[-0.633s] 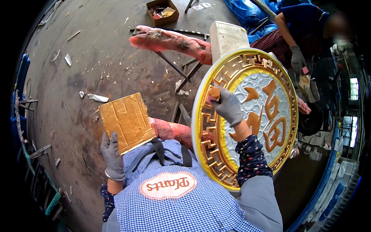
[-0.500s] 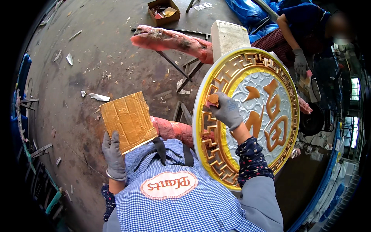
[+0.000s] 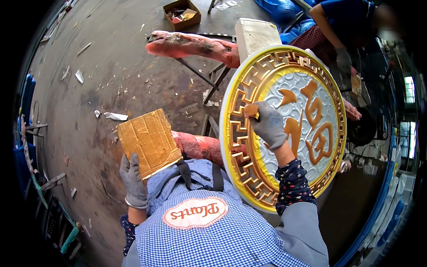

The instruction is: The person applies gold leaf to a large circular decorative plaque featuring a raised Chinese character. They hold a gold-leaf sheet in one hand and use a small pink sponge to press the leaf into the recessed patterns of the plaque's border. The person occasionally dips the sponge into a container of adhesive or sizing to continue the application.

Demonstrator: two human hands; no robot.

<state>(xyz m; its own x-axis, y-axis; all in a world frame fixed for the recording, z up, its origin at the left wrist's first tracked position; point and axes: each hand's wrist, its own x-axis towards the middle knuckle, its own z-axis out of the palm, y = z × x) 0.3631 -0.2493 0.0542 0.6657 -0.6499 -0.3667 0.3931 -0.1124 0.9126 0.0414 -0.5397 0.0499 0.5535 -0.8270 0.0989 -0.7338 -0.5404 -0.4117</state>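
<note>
My left hand (image 3: 133, 182), in a grey glove, grips a square of cardboard (image 3: 150, 141) by its lower left edge; the cardboard is coated in gold paint. In my gloved right hand (image 3: 269, 124) is a small gold-stained sponge pad (image 3: 251, 110), pinched at the left part of the patterned ring. The hand lies over a large round plaque (image 3: 277, 99) with a gold fretwork border, yellow bands, a white-grey swirled middle and raised gold lettering. Whether the pad touches the raised fretwork is hard to tell. My fingertips are partly hidden behind the pad.
Pink wrapped padded bars (image 3: 195, 47) on dark metal stands and a pale block (image 3: 256, 38) lie under and behind the plaque. A co-worker's gloved hand (image 3: 343, 61) is at the far right. A cardboard box (image 3: 182, 14) and scraps lie on the floor.
My right hand has shifted slightly right and inward over the plaque's border with the pad. My left hand still holds the cardboard. The whole view has shifted a little.
</note>
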